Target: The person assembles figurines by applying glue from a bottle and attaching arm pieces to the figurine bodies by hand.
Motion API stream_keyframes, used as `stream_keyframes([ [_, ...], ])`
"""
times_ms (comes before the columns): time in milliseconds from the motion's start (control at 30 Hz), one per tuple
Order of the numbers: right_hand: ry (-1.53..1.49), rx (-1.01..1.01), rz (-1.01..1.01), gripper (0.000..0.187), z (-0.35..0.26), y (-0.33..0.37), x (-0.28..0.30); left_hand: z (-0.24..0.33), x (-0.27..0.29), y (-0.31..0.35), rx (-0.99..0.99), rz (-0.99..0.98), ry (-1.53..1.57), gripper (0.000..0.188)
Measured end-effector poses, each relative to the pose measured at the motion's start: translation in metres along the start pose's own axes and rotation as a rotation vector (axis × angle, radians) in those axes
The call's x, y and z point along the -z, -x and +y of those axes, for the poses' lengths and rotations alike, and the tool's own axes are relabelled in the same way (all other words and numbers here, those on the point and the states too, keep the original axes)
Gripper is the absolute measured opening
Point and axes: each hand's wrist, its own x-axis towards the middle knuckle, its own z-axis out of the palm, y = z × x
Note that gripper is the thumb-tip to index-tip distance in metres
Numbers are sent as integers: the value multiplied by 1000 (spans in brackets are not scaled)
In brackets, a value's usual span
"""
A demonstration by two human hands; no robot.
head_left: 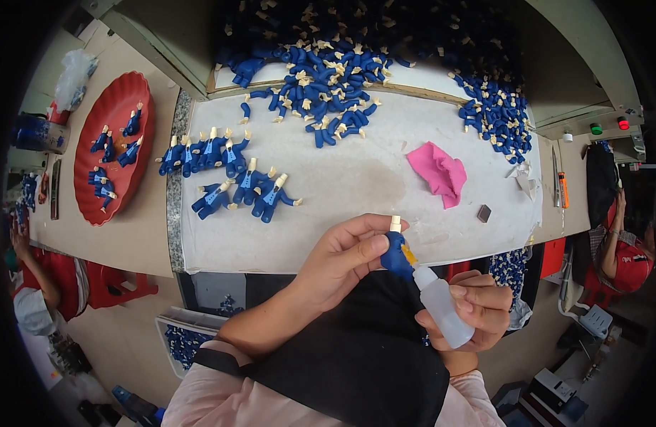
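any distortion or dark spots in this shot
Head view: fisheye curve bows the metal frame at upper right, corners black; head view: the pile of blue parts runs into shadow at the back; head view: the left hand, blue figure, right hand and bottle are well lit.

smooth matt plastic btl (446, 313)

Figurine (395, 257): blue body, cream neck peg (395, 223). Squeeze bottle (446, 312): translucent white. Cloth (440, 174): plain pink. Scalloped tray (114, 103): red. Apron (342, 363): black. Stone edge strip (175, 245): speckled grey.
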Motion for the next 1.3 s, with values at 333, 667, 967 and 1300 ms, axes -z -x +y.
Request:
stream_keyframes([
  [333, 20, 10, 3, 47, 1, 1, 2, -1, -2, 0, -13, 3, 13, 28],
  [667, 15, 5, -4, 44, 0, 2, 2, -3, -2, -1, -106, 31, -42, 25],
  [967, 6, 8, -2, 43, -1, 1, -1, -2, 0, -2, -168, 24, -72, 25],
  [1300, -29, -31, 12, 44, -2, 1, 0, -3, -1, -2, -54, -1, 46, 26],
])
